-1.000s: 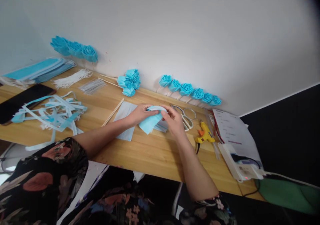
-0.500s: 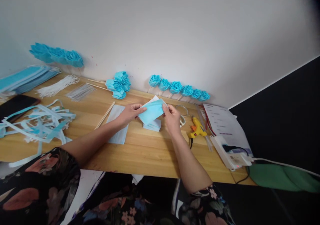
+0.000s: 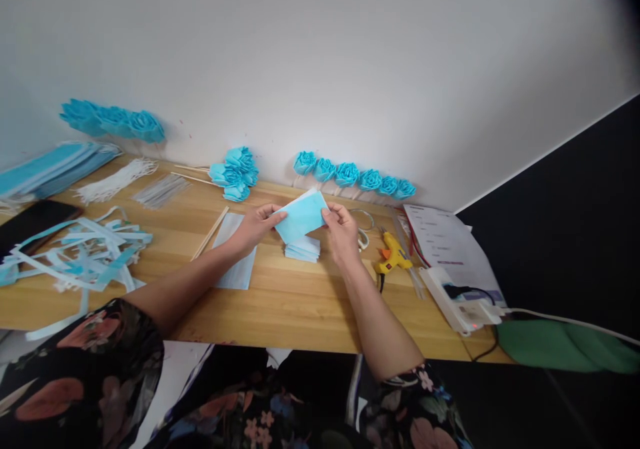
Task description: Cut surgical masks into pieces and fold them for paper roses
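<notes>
Between my two hands is a light blue piece of mask fabric (image 3: 301,216), tilted, with a paler layer showing along its upper edge. My left hand (image 3: 260,226) pinches its left side between thumb and fingers. At the right edge, my right hand (image 3: 341,229) grips it the same way. Just below the held piece lies a small stack of folded pale blue pieces (image 3: 303,250) on the table. A flat pale blue sheet (image 3: 239,269) lies partly under my left forearm.
Blue fabric roses (image 3: 347,174) lean along the wall, with another bunch (image 3: 235,173) to their left. A yellow glue gun (image 3: 393,254) and a white power strip (image 3: 457,306) sit at the right. Cut strips (image 3: 95,246), a phone (image 3: 37,222) and wooden sticks (image 3: 210,233) lie left.
The held fabric has flattened out, its crease less visible, while both hands keep their hold nearly in place. The camera view has shifted slightly.
</notes>
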Available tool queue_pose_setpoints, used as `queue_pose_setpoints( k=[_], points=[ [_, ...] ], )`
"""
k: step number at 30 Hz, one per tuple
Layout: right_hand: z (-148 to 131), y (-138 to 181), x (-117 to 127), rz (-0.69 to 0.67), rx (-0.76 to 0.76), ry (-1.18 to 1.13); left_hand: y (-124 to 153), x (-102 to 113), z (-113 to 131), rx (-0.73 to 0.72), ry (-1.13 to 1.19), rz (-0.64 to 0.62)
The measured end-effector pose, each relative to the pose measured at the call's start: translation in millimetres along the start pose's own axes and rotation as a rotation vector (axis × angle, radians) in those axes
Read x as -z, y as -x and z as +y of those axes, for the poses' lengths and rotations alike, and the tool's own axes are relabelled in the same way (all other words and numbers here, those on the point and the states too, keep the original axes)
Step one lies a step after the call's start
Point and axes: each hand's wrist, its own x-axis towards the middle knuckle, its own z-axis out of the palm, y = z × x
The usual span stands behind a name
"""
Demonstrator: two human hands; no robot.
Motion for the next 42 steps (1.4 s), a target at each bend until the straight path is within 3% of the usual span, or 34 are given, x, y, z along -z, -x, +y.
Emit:
queue_pose_setpoints(
  k=[9, 26, 42],
  points=[
    [4.7, -1.0, 0.7, 0.007, 0.035, 0.023, 0.4, 0.8, -0.1, -0.020, -0.016, 0.072],
    [3.7, 3.2, -4.0, 0.048, 0.076, 0.080, -0.2, -2.4, -4.9, 0.021, 0.227, -0.011],
    [9.6, 2.5, 0.3, 0.022, 0.179, 0.180, -2.6, 1.3, 1.2, -0.061, 0.171, 0.008]
  ],
)
